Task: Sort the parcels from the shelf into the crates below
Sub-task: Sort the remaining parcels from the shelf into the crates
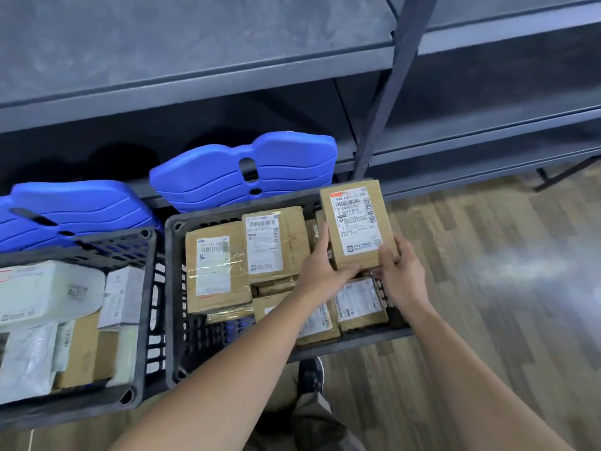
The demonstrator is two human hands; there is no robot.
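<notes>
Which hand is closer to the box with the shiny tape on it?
The left hand. It grips the held parcel on its left side, just right of the shiny-taped box. The right hand grips the parcel's other side, farther away.

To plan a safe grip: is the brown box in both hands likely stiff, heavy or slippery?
Probably stiff: the box shows flat faces, straight edges. Likely light: left hand and right hand hold only its near end. Matt cardboard probably slips little.

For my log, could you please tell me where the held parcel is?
Head view, right of centre: left hand and right hand hold the parcel over the right crate's far corner.
</notes>
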